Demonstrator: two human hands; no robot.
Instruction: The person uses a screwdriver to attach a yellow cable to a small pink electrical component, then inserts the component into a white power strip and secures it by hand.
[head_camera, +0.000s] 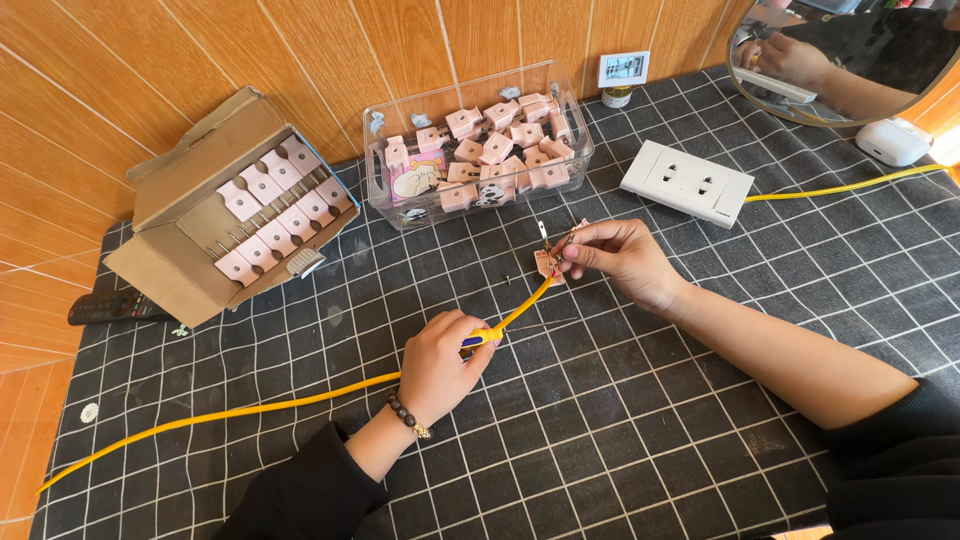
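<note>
Left hand (437, 362): fingers clamped on yellow cable (250, 407), near centre.
Right hand (618, 258): fingers pinched on pink plug part (547, 264), cable's far end.

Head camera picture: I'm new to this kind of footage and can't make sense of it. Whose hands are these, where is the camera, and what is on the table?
There is no machine here. The single picture comes from a camera worn on a person's head, looking down at their own two bare hands over a table covered with a black, white-gridded cloth.

The left hand grips a yellow cable and also a thin tool with a blue handle. The right hand pinches a small pink plug part at the cable's end.

Behind them stand a clear plastic box full of similar pink parts and an open cardboard box with more in rows. To the right lies a white socket block with its own yellow cord; a round mirror sits at the corner.
</note>
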